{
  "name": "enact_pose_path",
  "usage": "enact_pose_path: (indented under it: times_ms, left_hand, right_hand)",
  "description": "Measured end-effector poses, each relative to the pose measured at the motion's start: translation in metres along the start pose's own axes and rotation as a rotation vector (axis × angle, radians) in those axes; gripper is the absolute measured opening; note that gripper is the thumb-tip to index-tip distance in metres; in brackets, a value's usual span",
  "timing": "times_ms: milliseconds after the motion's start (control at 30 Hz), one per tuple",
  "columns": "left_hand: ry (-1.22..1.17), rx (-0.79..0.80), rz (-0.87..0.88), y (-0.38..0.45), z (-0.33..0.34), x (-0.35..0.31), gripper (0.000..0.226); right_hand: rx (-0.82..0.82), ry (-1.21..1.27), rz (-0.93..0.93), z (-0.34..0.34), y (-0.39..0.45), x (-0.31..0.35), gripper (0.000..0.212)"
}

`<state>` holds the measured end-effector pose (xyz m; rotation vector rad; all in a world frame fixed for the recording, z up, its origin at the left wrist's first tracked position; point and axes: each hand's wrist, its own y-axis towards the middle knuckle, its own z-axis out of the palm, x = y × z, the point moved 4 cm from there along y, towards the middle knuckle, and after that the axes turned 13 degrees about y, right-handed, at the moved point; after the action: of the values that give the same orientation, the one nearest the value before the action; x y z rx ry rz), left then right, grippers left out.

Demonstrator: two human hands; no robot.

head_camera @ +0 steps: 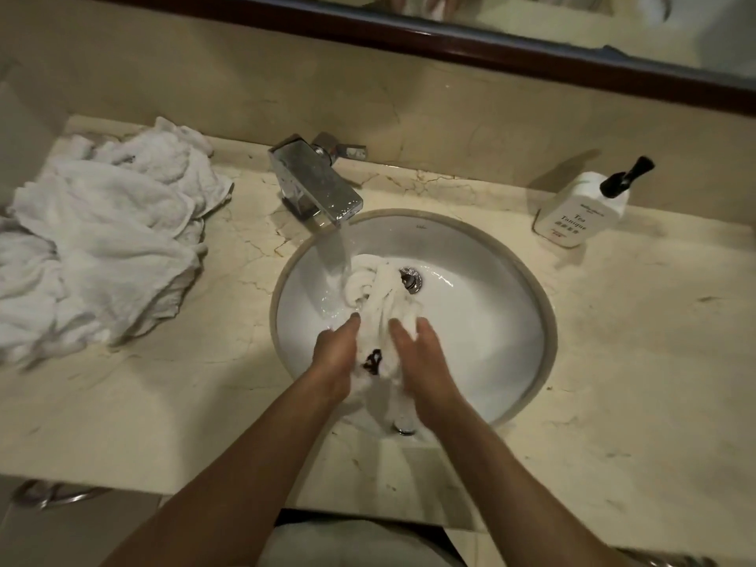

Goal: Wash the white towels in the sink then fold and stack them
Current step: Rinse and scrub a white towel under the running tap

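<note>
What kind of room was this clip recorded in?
Most likely a hotel-style bathroom. A round white sink sits under a marble-look vanity counter, a chrome faucet runs water into it, a framed mirror hangs above, and a pump soap bottle stands at the right.

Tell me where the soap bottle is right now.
In the head view, the soap bottle lies tilted on the marble counter, back right of the sink, against the wall.
</note>
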<state>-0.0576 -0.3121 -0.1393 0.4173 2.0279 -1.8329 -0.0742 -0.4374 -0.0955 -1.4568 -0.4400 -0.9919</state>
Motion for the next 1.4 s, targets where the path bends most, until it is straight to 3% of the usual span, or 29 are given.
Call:
enact_pose_path:
  times_ms: [100, 200, 333, 500, 567, 633, 733, 800, 900, 1000, 1067, 1167, 1233, 1300, 1400]
  left_hand:
    - [0.243, -0.118, 0.272, -0.022, 0.013, -0.017, 0.043]
    - [0.425, -0.082, 0.423, -0.037, 0.016, -0.014, 0.042]
    - [0.427, -0.214, 0.318, -0.006, -0.007, -0.03, 0.041]
    - [0.567, -0.07, 0.485, -0.032, 0.009, -0.017, 0.036]
    - [0.535, -0.183, 0.413, -0.018, -0.004, -0.023, 0.038]
    - [0.458, -0.181, 0.333, -0.007, -0.013, -0.033, 0.039]
    - [0.549, -0.04, 0.419, -0.022, 0.004, -0.03, 0.037]
    - [0.605, -0.095, 0.496, -0.031, 0.01, -0.03, 0.039]
    - [0.378, -0.192, 0.398, -0.015, -0.014, -0.036, 0.04]
    - [0.131, 0.085, 0.295, -0.013, -0.028, -0.024, 0.049]
    - [-0.059, 0.277, 0.254, -0.019, -0.034, -0.013, 0.045]
    - [-0.375, 0.394, 0.153, -0.014, -0.054, 0.003, 0.039]
    - [-0.467, 0.454, 0.046, -0.011, -0.058, 0.008, 0.037]
    - [-0.498, 0.539, -0.081, -0.014, -0.053, 0.01, 0.036]
    - [-0.412, 0.647, -0.118, -0.031, -0.039, 0.006, 0.057]
  right_hand:
    - [-0.038, -0.206, -0.11, 0.024, 0.005, -0.019, 0.027]
    - [-0.136, 0.071, 0.047, 0.022, 0.04, -0.028, 0.025]
    - [0.01, 0.024, 0.05, 0.047, 0.022, -0.031, 0.024]
    - [-0.091, 0.115, 0.081, 0.03, 0.048, -0.024, 0.028]
    - [-0.027, 0.06, 0.089, 0.043, 0.037, -0.026, 0.027]
    - [0.024, 0.002, 0.051, 0.053, 0.028, -0.028, 0.027]
    - [-0.046, 0.024, 0.069, 0.041, 0.046, -0.023, 0.025]
    - [-0.033, 0.108, 0.175, 0.04, 0.048, -0.027, 0.016]
    - [0.129, 0.107, 0.261, 0.048, 0.025, -0.032, 0.026]
    - [0.138, 0.225, 0.273, 0.028, 0.024, -0.031, 0.028]
    - [0.093, 0.408, 0.301, 0.006, 0.03, -0.027, 0.044]
    - [0.04, 0.558, 0.352, -0.024, 0.027, -0.021, 0.051]
    - [0.062, 0.691, 0.41, -0.038, 0.023, -0.022, 0.041]
    - [0.141, 0.799, 0.48, -0.043, 0.016, -0.022, 0.048]
    - [0.191, 0.815, 0.556, -0.036, 0.009, -0.023, 0.049]
